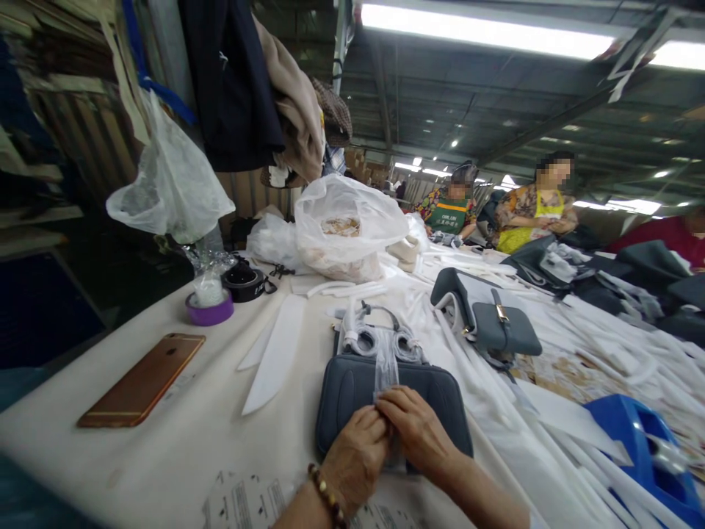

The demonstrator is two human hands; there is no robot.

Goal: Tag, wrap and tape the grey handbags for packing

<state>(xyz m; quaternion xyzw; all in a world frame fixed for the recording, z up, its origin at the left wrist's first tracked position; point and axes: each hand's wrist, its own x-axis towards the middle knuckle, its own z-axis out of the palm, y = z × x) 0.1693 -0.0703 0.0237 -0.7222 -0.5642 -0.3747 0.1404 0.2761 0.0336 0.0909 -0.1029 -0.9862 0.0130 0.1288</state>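
From the head camera, the dark bag [435,397] lay on the cloth-covered table [220,404] in front of you, its long axis running left to right, its handle [391,315] pointing away from you. Your left hand [357,452] and right hand [416,426] met over its middle, fingers bunched together, clamped on the clear plastic strip [386,364].

The left hand [357,448], with a brown beaded bracelet [324,492] at its wrist, and the right hand [416,426] pinched a clear plastic strip [386,360] upon a dark blue-grey rectangular bag [349,386], while a copper-coloured phone [146,376] lay leftward.
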